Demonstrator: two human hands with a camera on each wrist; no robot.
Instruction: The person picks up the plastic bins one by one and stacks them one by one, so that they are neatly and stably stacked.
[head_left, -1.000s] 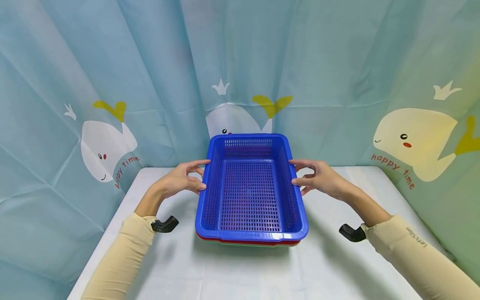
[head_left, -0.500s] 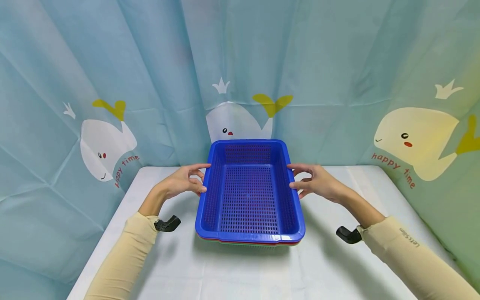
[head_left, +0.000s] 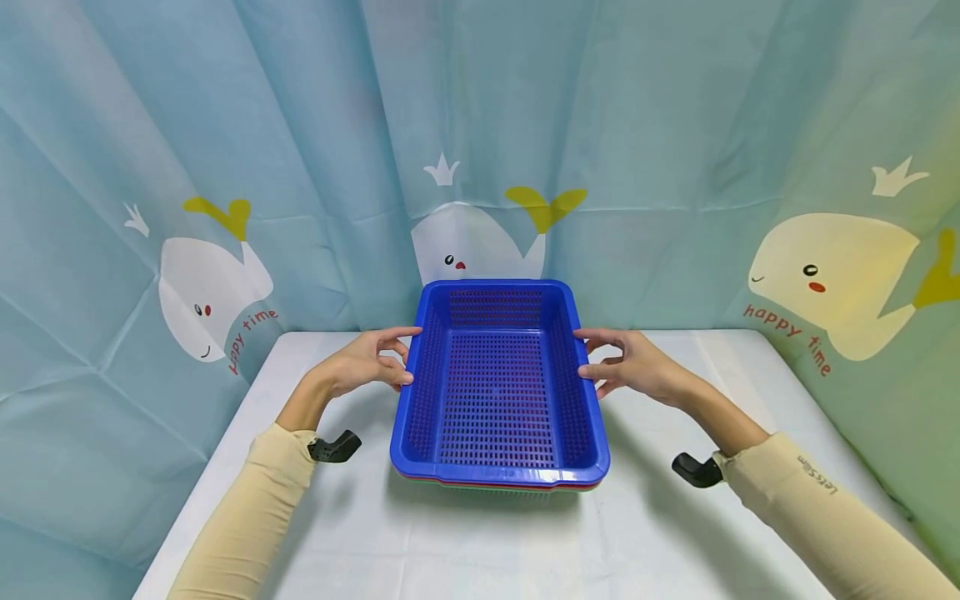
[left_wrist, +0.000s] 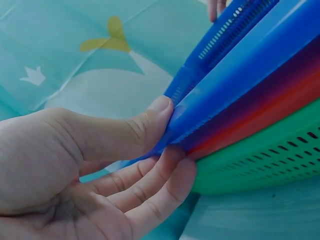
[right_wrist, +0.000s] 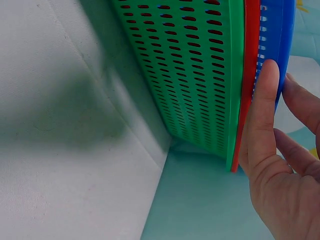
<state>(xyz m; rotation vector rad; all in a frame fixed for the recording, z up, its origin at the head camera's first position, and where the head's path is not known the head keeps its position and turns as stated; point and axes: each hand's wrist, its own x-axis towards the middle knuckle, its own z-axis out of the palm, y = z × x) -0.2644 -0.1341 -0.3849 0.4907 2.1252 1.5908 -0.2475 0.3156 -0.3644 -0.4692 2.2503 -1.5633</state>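
A blue rectangular plastic basket [head_left: 498, 475] with a slotted floor sits nested on top of a red basket [left_wrist: 280, 97], which rests in a green one [left_wrist: 265, 165]. My left hand [head_left: 363, 362] pinches the blue basket's left rim, thumb on top and fingers underneath, beside the red rim. Opposite it, my right hand [head_left: 637, 367] holds the right rim the same way. In the right wrist view, its fingers reach under the blue rim, close to the red basket's edge, with the green basket's slotted side [right_wrist: 185, 70] below. The inside of the blue basket holds nothing.
The stack stands on a white-covered table [head_left: 487, 558]. A light blue curtain [head_left: 645, 108] printed with white whales hangs behind and on both sides. Black curved wrist mounts [head_left: 335, 447] stick out from both sleeves.
The blue basket has sunk lower into the stack, both hands going down with it, so less of the red rim shows. Over the last half second almost nothing has moved.
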